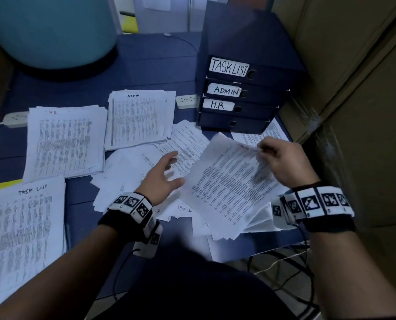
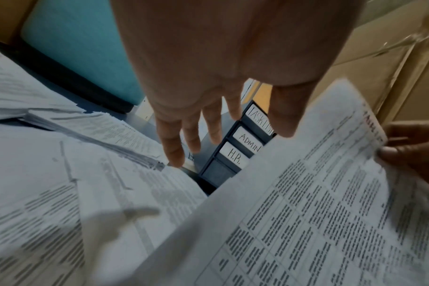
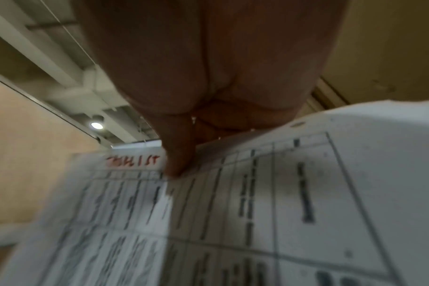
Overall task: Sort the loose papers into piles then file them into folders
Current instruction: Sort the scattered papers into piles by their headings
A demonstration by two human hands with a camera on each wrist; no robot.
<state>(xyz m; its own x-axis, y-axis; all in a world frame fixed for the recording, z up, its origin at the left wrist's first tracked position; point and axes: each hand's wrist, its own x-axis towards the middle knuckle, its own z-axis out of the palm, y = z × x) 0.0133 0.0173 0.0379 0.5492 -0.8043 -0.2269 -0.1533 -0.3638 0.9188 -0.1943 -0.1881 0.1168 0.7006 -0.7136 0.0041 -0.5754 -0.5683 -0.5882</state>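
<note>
At the desk's near left edge lies your pile headed TASK LIST. Your right hand pinches the top edge of a lifted sheet, marked in red, above the loose papers spread toward the near right edge. Your left hand hovers just beside that sheet, fingers spread and holding nothing. Farther back sit the HR pile and ADMIN pile; the stacked folders stand at the far right edge.

Blue desk — cardboard wall, dim light
</note>
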